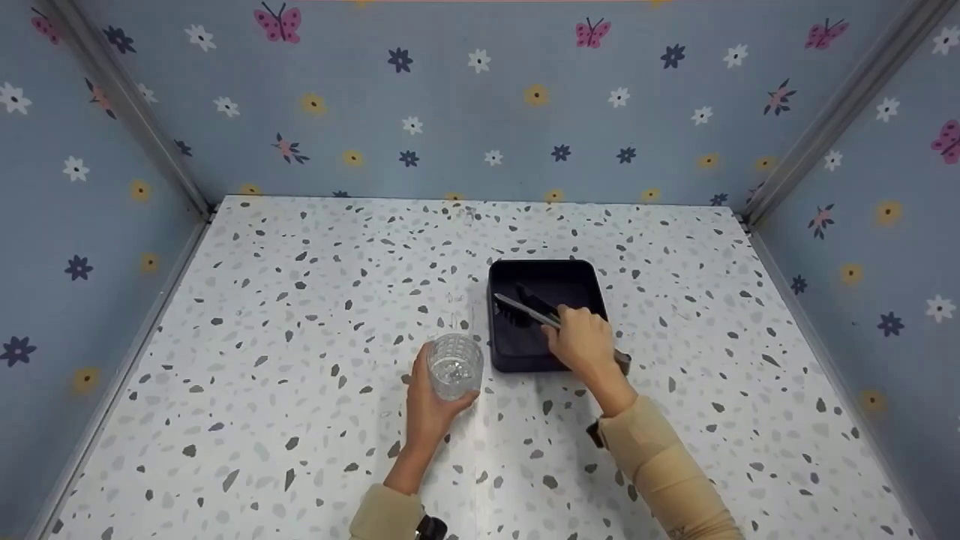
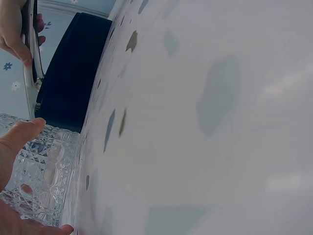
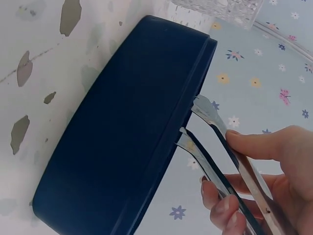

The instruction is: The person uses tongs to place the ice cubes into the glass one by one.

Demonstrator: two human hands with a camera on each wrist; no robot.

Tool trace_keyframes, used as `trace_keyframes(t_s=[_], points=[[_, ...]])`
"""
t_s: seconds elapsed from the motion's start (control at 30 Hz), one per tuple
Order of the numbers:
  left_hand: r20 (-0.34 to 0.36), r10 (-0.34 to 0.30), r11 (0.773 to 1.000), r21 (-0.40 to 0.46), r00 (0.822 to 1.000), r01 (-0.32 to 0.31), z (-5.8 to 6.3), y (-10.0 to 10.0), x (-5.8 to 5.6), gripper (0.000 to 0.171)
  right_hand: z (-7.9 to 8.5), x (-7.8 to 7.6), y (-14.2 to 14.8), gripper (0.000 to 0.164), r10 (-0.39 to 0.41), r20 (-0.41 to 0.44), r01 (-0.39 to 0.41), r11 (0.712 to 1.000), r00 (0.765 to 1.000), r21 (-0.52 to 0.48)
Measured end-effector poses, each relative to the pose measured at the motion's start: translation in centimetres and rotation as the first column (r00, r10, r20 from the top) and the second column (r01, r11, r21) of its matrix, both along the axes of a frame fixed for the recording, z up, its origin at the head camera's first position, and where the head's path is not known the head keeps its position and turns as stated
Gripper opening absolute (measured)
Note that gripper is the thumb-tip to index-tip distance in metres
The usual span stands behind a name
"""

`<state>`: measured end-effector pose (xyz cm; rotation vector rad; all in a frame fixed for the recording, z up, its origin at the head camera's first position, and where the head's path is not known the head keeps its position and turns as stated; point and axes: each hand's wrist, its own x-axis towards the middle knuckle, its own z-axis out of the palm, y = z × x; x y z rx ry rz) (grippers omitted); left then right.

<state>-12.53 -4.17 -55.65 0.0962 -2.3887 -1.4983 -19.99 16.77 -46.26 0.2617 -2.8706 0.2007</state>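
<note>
My left hand [image 1: 430, 412] grips a clear glass tumbler [image 1: 454, 360] with a cut pattern, its thumb and fingers around the sides. The tumbler stands upright on the table, just left of a dark square tray [image 1: 525, 363]. Over that tray, my right hand [image 1: 587, 343] holds a pair of metal tongs [image 3: 254, 191], thumb on one arm and fingers on the other. In the right wrist view the tongs' arms are spread, and their tips reach past the tray's rim. Whether anything lies between the tips is hidden. Something clear shows at the bottom of the tumbler.
The white speckled table [image 1: 300, 360] runs back to a blue wall [image 1: 480, 90] with flowers and butterflies. Similar panels [image 1: 67, 225] stand along both sides, with grey metal posts [image 1: 832, 112] in the back corners.
</note>
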Motion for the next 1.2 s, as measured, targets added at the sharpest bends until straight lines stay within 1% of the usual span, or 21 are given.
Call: trace_keyframes(t_s=[0.3,0.43,0.7,0.87,1.0,1.2], points=[[-0.006,0.008,1.0,-0.009,1.0,-0.009,0.0,0.1,-0.1,0.099,-0.7,-0.5,-0.6,0.03,-0.02,0.037,0.021,1.0,0.999,-0.006],[-0.014,0.013,1.0,-0.009,1.0,-0.013,0.0,0.1,-0.1,0.099,-1.0,-0.8,-0.7,0.03,-0.023,0.041,0.023,1.0,0.999,-0.001],[0.006,0.015,1.0,-0.016,1.0,-0.015,0.0,0.1,0.0,0.1,-1.4,-1.3,-1.0,0.029,-0.033,0.034,0.033,0.999,0.999,-0.022],[-0.003,0.021,1.0,-0.017,1.0,-0.021,0.1,0.0,0.0,0.099,-1.5,-1.4,-1.1,0.029,-0.035,0.037,0.036,0.999,0.999,-0.034],[-0.012,0.02,1.0,-0.018,1.0,-0.02,0.2,0.0,0.0,0.098,-1.6,-1.3,-1.1,0.031,-0.034,0.056,0.035,0.999,0.998,-0.02],[-0.009,0.021,1.0,-0.018,1.0,-0.021,0.1,0.1,0.0,0.098,-1.8,-1.7,-1.2,0.029,-0.034,0.05,0.035,0.999,0.998,-0.014]])
